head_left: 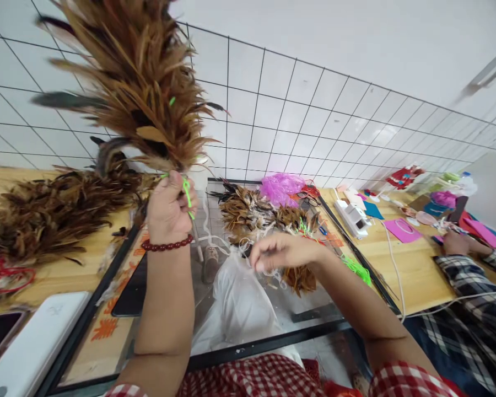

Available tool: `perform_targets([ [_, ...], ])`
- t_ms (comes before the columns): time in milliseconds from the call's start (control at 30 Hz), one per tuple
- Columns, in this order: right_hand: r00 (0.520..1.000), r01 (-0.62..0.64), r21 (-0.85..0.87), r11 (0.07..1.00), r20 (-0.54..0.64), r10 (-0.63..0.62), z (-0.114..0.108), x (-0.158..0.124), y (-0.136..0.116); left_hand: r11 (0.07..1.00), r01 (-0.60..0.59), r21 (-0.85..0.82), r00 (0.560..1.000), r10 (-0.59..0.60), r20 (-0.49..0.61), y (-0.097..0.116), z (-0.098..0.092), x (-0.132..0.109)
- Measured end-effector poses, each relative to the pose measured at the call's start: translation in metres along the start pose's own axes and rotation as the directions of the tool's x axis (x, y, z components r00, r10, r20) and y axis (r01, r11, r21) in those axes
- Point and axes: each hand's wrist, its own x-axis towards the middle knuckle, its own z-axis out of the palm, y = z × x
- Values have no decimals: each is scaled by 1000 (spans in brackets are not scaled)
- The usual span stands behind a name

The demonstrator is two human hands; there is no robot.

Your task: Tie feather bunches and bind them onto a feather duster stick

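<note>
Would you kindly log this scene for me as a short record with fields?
left hand: grips a brown feather bundle near its lower end
cord: bright green, at the left hand's fingers
right hand: loosely curled near the white bag's top; grip unclear
left tabletop: brown feather pile
beyond right hand: pink-purple plastic
far right: another person's hand

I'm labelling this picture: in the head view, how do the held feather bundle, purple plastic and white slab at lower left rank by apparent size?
1. Feather bundle
2. White slab
3. Purple plastic
</note>
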Motion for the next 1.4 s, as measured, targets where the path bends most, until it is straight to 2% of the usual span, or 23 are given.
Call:
perform_targets([
  [33,998,7,-81,997,66,-2,3,-2,-1,994,106,-33,993,-104,49,-3,3,0],
  [67,999,10,-164,986,50,-2,4,-2,0,981,191,-48,978,-186,90,-6,5,-1],
  [133,975,-24,-241,970,-218,-30,0,2,4,951,305,-48,943,-295,151,-15,11,-2],
  [200,844,-35,-126,991,-535,-39,-5,14,9,937,348,-28,921,-336,195,-27,17,-4],
  [233,782,7,-33,999,-623,-26,-7,23,11,935,355,-10,915,-345,211,-33,20,-6],
  [267,748,71,56,996,-664,-16,-8,32,12,934,358,10,910,-351,221,-39,22,-7],
  [300,739,139,130,982,-673,-16,-7,40,12,933,359,30,906,-356,227,-44,25,-9],
  [367,779,219,245,944,-627,-18,-2,54,12,931,359,67,903,-364,227,-51,27,-11],
  [467,813,211,407,889,-578,72,5,59,14,929,361,86,898,-371,235,-52,25,-9],
  [567,740,271,502,821,-654,156,3,48,18,910,409,71,876,-414,246,-48,19,-5],
  [700,639,381,481,789,-754,151,-8,30,21,862,502,63,829,-501,248,-51,18,-1],
  [833,593,404,484,776,-785,181,-6,24,30,845,529,83,813,-532,237,-58,23,-3],
  [900,591,409,502,762,-782,198,6,28,38,857,507,88,832,-513,210,-61,24,-2],
  [967,618,378,532,758,-755,222,22,33,47,886,454,88,872,-463,162,-60,22,1],
  [1000,653,333,546,769,-722,230,29,35,51,900,427,87,890,-435,137,-59,21,2],
  [1067,773,172,514,840,-600,208,38,30,56,916,393,76,911,-399,101,-55,17,5],
  [1133,886,11,352,936,-438,154,31,15,59,922,383,47,919,-386,83,-50,15,7],
  [1200,905,-90,139,986,-403,139,10,-11,64,921,388,19,918,-389,74,-46,14,8],
  [1233,861,-159,64,985,-479,170,-6,-27,68,919,393,9,917,-393,72,-44,14,7],
  [1267,760,-277,11,961,-610,226,-23,-44,74,917,398,4,915,-397,73,-43,15,7],
  [1300,608,-449,-33,893,-743,278,-41,-61,82,916,401,0,914,-400,74,-43,15,7],
  [1367,277,-811,-3,585,-883,380,-73,-92,100,915,404,-4,912,-403,77,-43,16,7],
  [1400,185,-863,47,504,-897,401,-85,-105,110,913,407,-7,911,-406,79,-44,17,7],
])
